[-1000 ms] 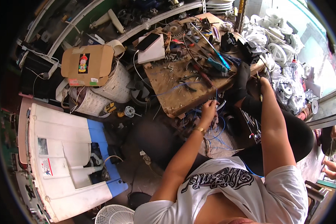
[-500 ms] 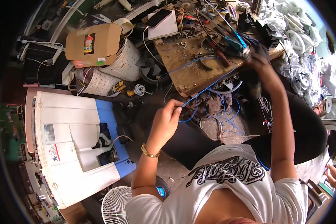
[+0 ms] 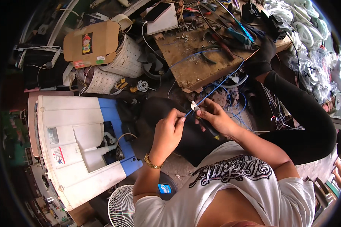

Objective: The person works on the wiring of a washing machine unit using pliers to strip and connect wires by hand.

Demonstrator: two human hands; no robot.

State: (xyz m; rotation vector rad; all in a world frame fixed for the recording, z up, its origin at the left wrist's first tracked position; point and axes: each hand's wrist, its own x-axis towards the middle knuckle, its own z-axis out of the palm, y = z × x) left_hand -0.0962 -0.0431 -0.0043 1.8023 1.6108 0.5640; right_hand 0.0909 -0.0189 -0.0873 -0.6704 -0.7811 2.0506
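Note:
Between thumb and forefinger, my left hand (image 3: 168, 130) pinches a thin blue wire (image 3: 228, 76) close to one end. The wire runs up and right to the workbench edge. My right hand (image 3: 216, 117) is right beside it, closed around a hand tool (image 3: 212, 130) with a dark, yellow-marked handle and a bright head. That head meets the wire just past my left fingertips. Whether it is pliers or a cutter I cannot make out. More blue wire hangs in loose loops below the bench.
A low wooden workbench (image 3: 189, 75) carries several tools, screws and scraps, with a phone (image 3: 158, 12) at its back. On the left stand a white and blue plastic housing (image 3: 72, 178) and a cardboard box (image 3: 110, 39) on baskets. My foot (image 3: 263, 53) rests against the bench's right side.
My right hand has come from the bench's right side down to my left hand, bringing the hand tool to the blue wire. My left hand keeps its pinch, nearly unmoved.

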